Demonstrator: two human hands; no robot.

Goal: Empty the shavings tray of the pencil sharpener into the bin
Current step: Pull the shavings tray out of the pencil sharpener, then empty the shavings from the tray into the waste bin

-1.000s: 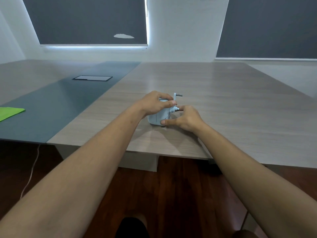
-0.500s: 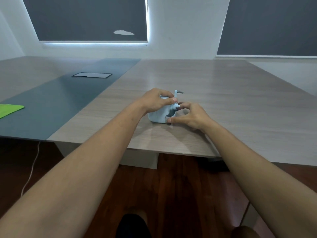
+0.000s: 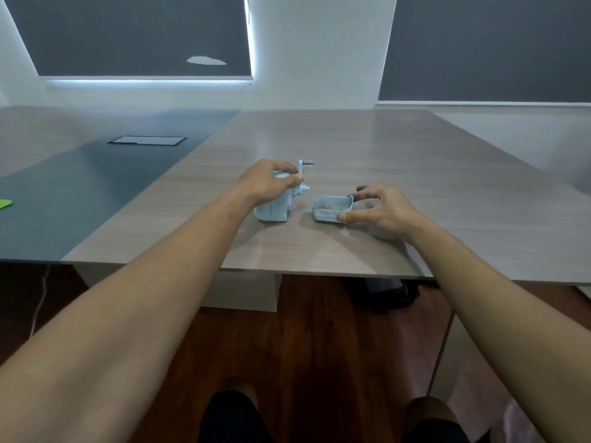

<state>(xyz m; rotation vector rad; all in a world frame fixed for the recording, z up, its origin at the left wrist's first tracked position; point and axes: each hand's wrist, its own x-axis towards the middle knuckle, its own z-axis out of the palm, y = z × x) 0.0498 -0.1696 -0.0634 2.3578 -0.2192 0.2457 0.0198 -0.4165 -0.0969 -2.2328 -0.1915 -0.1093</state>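
Note:
A pale blue crank pencil sharpener (image 3: pixel 277 208) stands on the wooden table (image 3: pixel 383 155). My left hand (image 3: pixel 268 182) grips its top, holding it down. The shavings tray (image 3: pixel 331 210) is out of the sharpener and sits a short way to its right, with brown shavings inside. My right hand (image 3: pixel 382 208) pinches the tray's right end between thumb and fingers. No bin is in view.
A dark grey strip (image 3: pixel 96 174) with a cable flap (image 3: pixel 147 140) runs down the table's left part. A green sheet (image 3: pixel 4 203) lies at the far left edge. Below the table's near edge is dark wooden floor, and a dark bag (image 3: pixel 387 292) lies under the table.
My right hand has pulled the tray out of the sharpener and moved it to the right. My left hand has stayed on the sharpener's top.

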